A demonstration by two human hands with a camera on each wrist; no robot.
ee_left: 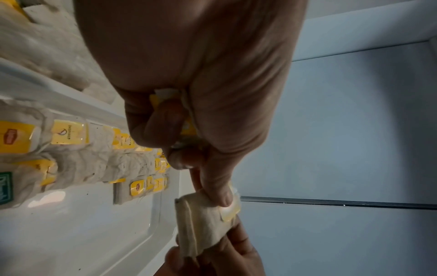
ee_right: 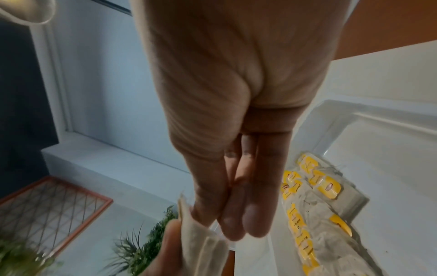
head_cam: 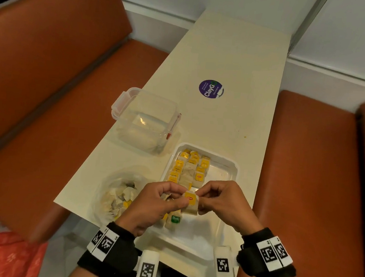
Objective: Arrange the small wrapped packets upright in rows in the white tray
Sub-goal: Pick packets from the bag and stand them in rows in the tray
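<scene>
A yellow-tagged tea bag (head_cam: 190,202) is held between both hands above the near half of the white tray (head_cam: 233,167). It is pinched on one side by the curled thumb and fingers of the left hand (head_cam: 156,204) and on the other by the fingertips of the right hand (head_cam: 224,202). In the left wrist view a second yellow-tagged packet (ee_left: 165,97) is seen tucked inside the curled left fingers.

Beyond the hands, rows of tea bags (head_cam: 189,167) are packed along the tray's left wall up to its far edge. Bare tray floor is left to the right of those rows and under the right hand. A green-tagged tea bag (head_cam: 175,220) lies below the left hand, near the tray's front.

Left of the left hand, a clear plastic bag of loose tea bags (head_cam: 117,196) sits beside the tray, close to the table's left edge. Farther off, a clear clip-lid container (head_cam: 145,122) stands near that same edge. Open tabletop (head_cam: 239,61) extends beyond the tray.
</scene>
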